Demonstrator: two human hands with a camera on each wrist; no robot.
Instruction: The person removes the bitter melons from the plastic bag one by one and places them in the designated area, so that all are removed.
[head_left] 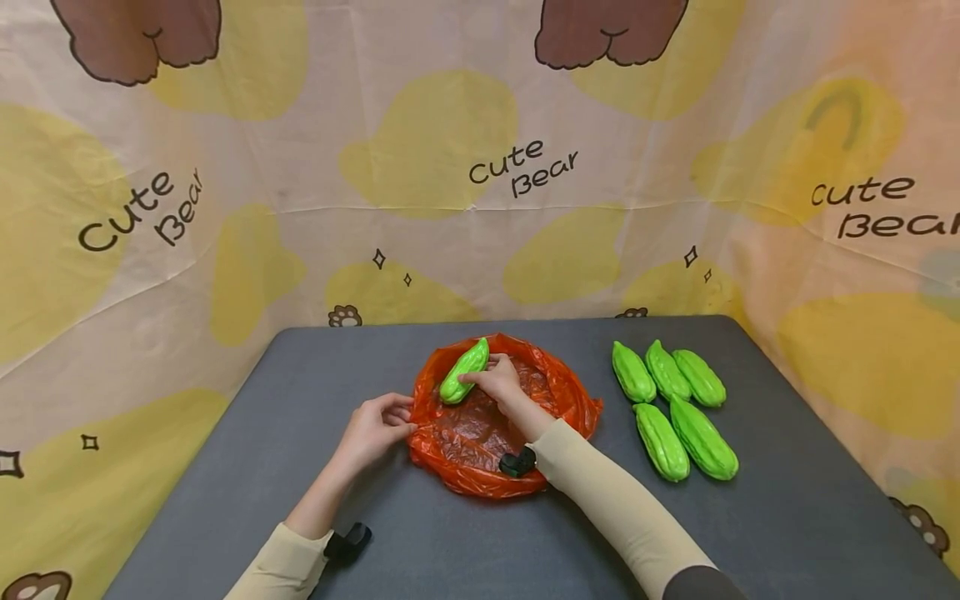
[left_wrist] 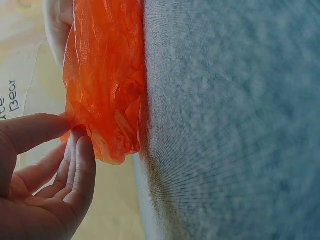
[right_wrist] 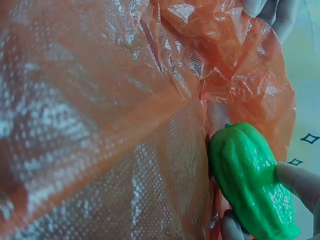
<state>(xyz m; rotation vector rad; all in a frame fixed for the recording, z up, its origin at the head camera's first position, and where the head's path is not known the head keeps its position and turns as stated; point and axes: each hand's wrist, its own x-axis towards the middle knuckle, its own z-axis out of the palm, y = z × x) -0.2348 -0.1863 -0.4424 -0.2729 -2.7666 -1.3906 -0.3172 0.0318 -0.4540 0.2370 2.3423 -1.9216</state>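
Observation:
A red plastic bag (head_left: 573,408) lies spread open on the table, its crumpled rim standing up in a ring. My left hand (head_left: 371,429) is at the bag's left side; in the left wrist view thumb and fingers pinch the edge of the red film. Inside the ring, toward the far left, my right hand (head_left: 501,382) holds a bright green, ribbed bitter melon (head_left: 463,373) between thumb and fingers. The right wrist view shows this bitter melon (right_wrist: 247,172) tilted, with one end close to the bag's film. Whether it touches the bottom I cannot tell.
Several more bitter melons (head_left: 697,437) lie grouped in two rows to the right of the bag. They rest on the dark grey table (head_left: 315,367). A printed cloth (head_left: 420,150) hangs behind the table and along both sides.

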